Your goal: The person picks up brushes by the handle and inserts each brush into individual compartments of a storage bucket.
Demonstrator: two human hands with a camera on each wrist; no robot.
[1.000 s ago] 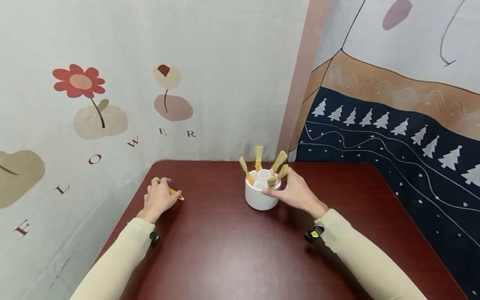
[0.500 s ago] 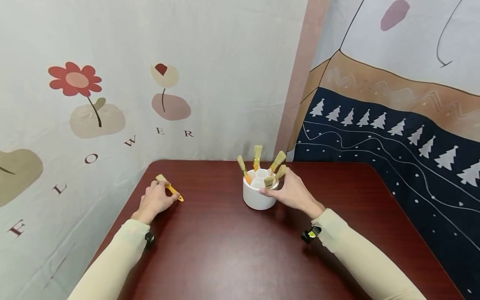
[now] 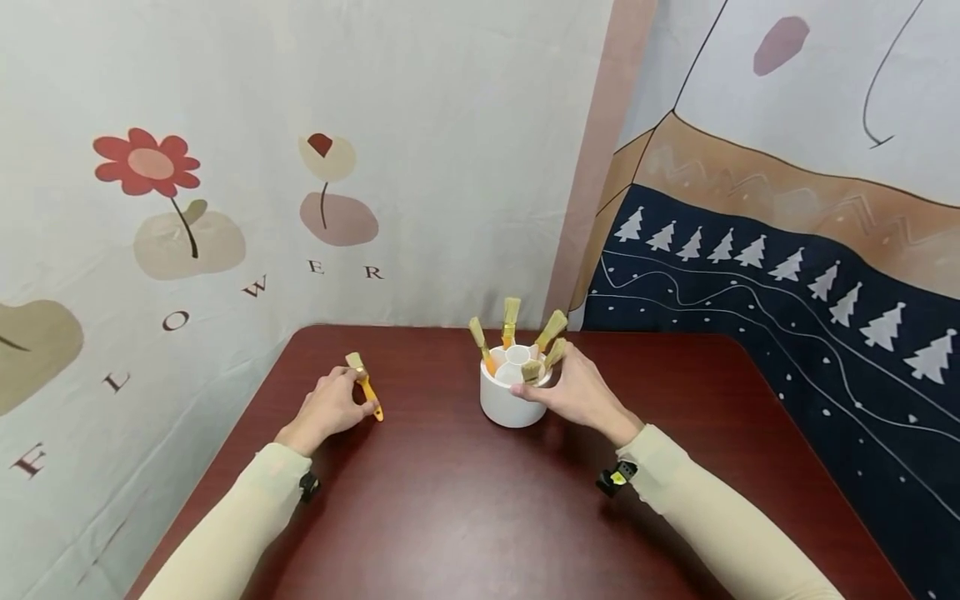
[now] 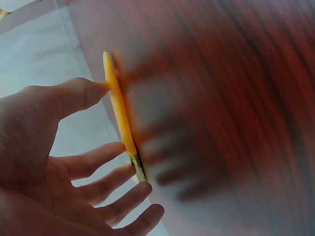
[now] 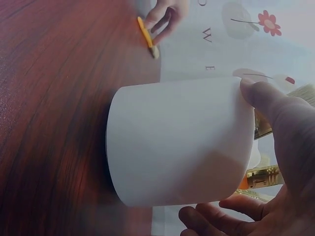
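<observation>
My left hand (image 3: 327,410) is at the left of the table, thumb and fingertips on a flat paintbrush (image 3: 371,398) with a yellow handle and pale bristles. In the left wrist view, the thumb meets the yellow handle (image 4: 117,101) while the forefinger and middle finger meet it lower, near the metal band. My right hand (image 3: 583,390) grips a round white brush pot (image 3: 512,408) by its rim, thumb at the front, other fingers round the far right side. Several paintbrushes (image 3: 512,312) stand bristles-up in the pot's compartments; the hand partly hides those on the right.
The dark red wooden table (image 3: 442,500) reaches back to a pale cloth wall (image 3: 450,167) printed with flowers and letters. A navy and tan cloth (image 3: 750,308) with tree shapes hangs at the right. Both wrists wear a small black device (image 3: 618,477).
My left hand has moved to the right together with the paintbrush, which now lies more upright in the head view. The right hand keeps its hold on the brush pot.
</observation>
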